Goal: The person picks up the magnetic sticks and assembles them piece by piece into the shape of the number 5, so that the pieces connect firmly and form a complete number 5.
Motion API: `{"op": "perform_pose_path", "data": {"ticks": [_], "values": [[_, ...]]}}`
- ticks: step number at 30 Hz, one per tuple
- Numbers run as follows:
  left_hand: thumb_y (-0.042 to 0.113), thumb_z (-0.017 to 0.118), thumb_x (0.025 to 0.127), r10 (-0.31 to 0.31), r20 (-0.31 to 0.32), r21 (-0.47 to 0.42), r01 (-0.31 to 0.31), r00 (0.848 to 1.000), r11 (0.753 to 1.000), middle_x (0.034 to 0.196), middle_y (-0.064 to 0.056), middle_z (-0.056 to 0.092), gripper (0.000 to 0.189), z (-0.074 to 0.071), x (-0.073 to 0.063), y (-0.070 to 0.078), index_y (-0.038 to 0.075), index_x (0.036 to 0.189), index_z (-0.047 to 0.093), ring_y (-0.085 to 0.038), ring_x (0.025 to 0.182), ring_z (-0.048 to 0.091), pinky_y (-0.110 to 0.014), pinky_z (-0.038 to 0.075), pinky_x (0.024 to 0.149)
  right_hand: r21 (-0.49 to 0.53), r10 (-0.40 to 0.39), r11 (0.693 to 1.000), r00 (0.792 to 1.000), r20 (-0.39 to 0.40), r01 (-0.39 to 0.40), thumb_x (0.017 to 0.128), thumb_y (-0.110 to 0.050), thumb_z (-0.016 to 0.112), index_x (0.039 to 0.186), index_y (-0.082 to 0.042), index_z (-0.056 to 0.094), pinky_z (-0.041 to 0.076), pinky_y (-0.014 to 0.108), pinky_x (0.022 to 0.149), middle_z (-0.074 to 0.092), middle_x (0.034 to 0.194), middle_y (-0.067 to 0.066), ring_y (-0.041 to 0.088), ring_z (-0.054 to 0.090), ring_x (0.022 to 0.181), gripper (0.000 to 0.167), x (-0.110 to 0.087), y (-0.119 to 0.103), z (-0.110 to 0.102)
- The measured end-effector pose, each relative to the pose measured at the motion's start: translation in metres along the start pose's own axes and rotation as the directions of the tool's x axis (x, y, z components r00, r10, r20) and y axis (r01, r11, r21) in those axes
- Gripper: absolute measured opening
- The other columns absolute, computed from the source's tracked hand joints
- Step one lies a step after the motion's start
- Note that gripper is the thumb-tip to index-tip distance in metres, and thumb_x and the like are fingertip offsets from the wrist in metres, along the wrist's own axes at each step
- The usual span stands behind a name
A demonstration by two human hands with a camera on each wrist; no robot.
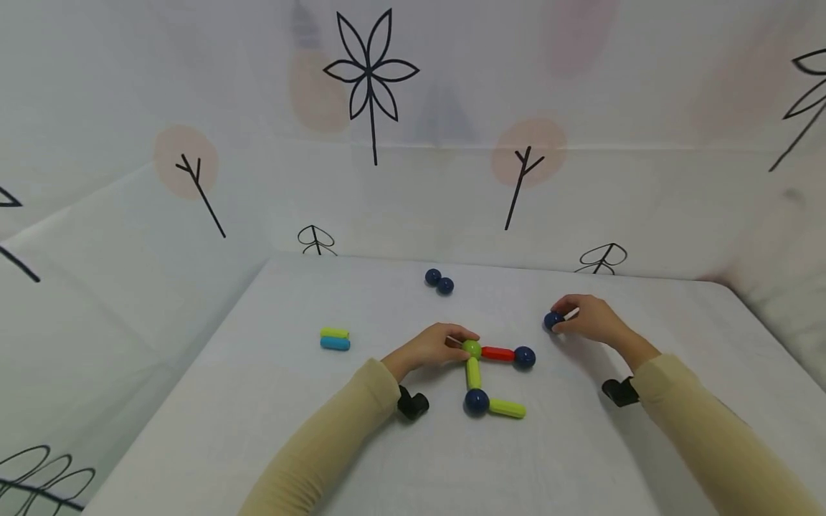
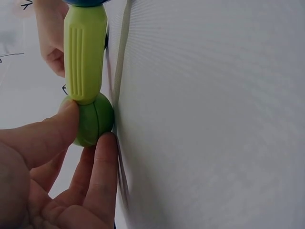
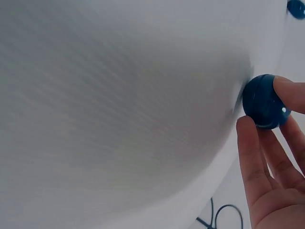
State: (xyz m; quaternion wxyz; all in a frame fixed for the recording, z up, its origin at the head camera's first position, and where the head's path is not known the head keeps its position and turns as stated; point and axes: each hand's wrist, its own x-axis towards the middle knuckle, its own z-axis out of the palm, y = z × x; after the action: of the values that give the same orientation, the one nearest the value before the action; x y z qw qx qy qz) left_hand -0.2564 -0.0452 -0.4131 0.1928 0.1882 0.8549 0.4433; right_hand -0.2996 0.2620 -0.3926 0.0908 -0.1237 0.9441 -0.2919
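My left hand [image 1: 440, 347] holds a green ball [image 2: 95, 119] between thumb and fingertips. A yellow-green rod [image 2: 85, 55] runs from that ball to a dark blue ball [image 1: 477, 402], which has a second yellow-green rod [image 1: 508, 408] on its right side. From the green ball a red rod [image 1: 497, 354] leads right to another dark blue ball [image 1: 525, 357]. Apart from this joined shape, my right hand [image 1: 590, 319] pinches a loose dark blue ball [image 3: 267, 101] close to the table, thumb on one side and fingers on the other.
Two dark blue balls [image 1: 445, 286] lie together toward the back of the white table [image 1: 387, 301]. At the left, a short yellow-green rod [image 1: 334, 332] and a blue rod [image 1: 335, 344] lie side by side. White cloth [image 1: 426, 201] with line drawings rises behind the table.
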Motion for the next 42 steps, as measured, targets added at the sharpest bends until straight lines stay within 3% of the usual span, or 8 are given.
{"op": "perform_pose_path", "data": {"ticks": [12,21,32,42], "values": [[0.009,0.067,0.086,-0.003,-0.002,0.000,0.003,1.000,1.000,0.113,0.003,0.061,0.034,0.000,0.000,-0.001,0.016,0.119,0.064,-0.014,0.104,0.056,-0.022,0.045,0.086,0.102,-0.068,0.993,0.996,0.051,0.063,0.076,-0.012,0.076,0.100,-0.004,0.061,0.051,0.034,0.068,0.061,0.098,0.009,0.021,0.058,0.082,0.030,-0.053,-0.015,0.022],[0.009,0.067,0.086,-0.009,-0.010,0.019,0.009,1.000,1.000,0.113,0.002,0.061,0.033,0.000,-0.002,0.001,0.015,0.119,0.064,-0.016,0.105,0.056,-0.025,0.045,0.087,0.174,-0.161,0.975,0.977,0.142,0.135,0.072,-0.011,0.078,0.098,-0.007,0.060,0.051,0.027,0.065,0.060,0.093,0.004,0.019,0.057,0.079,0.032,-0.083,-0.032,0.036],[0.009,0.067,0.086,-0.003,-0.004,0.011,0.003,1.000,1.000,0.113,0.003,0.061,0.033,0.000,-0.001,0.001,0.015,0.119,0.064,-0.014,0.103,0.056,-0.023,0.046,0.085,0.256,-0.258,0.948,0.931,0.258,0.191,0.071,-0.009,0.079,0.096,-0.007,0.060,0.051,0.026,0.062,0.060,0.086,0.002,0.017,0.056,0.073,0.032,-0.096,-0.048,0.044],[0.009,0.067,0.087,-0.002,-0.006,0.021,0.002,1.000,1.000,0.112,0.004,0.060,0.034,0.000,-0.001,0.001,0.016,0.120,0.064,-0.013,0.104,0.056,-0.022,0.045,0.086,0.291,-0.344,0.921,0.892,0.293,0.259,0.074,-0.011,0.077,0.110,-0.006,0.061,0.050,0.025,0.063,0.056,0.094,0.003,0.014,0.054,0.074,0.039,-0.101,-0.047,0.049]]}}
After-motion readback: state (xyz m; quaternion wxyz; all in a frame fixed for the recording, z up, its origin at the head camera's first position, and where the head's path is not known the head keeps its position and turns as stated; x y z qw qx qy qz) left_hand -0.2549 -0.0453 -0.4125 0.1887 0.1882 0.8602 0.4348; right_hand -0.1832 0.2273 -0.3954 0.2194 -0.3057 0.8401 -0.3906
